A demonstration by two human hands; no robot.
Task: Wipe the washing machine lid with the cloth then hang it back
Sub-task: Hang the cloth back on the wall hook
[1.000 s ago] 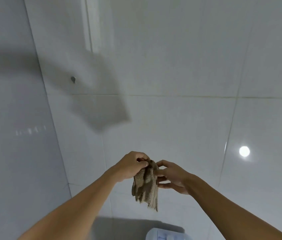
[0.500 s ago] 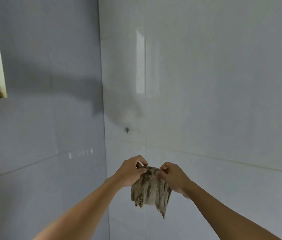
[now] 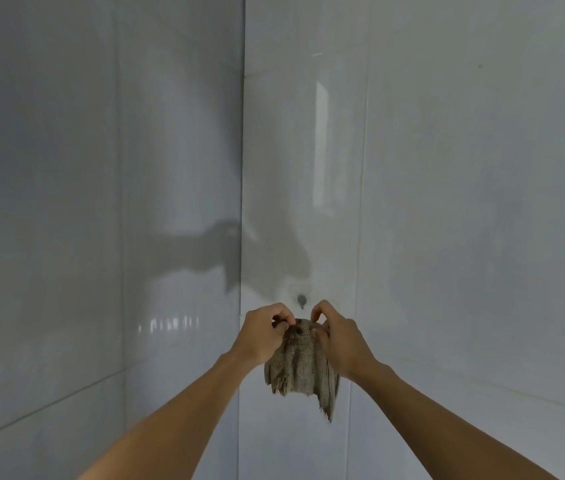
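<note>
Left hand and right hand pinch the frayed cloth top edge, wall hook at its 12 o'clock

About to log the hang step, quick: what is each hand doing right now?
Left hand: closed, pinching the cloth at its top edge.
Right hand: closed, pinching the same top edge.

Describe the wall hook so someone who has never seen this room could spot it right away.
Find the corner where the two tiled walls meet, then look just right of it on the paler wall. The hook is a small dark stud, directly above the brown cloth pinched between the left hand and right hand. It is the only dark fixture on those plain glossy tiles.
</note>
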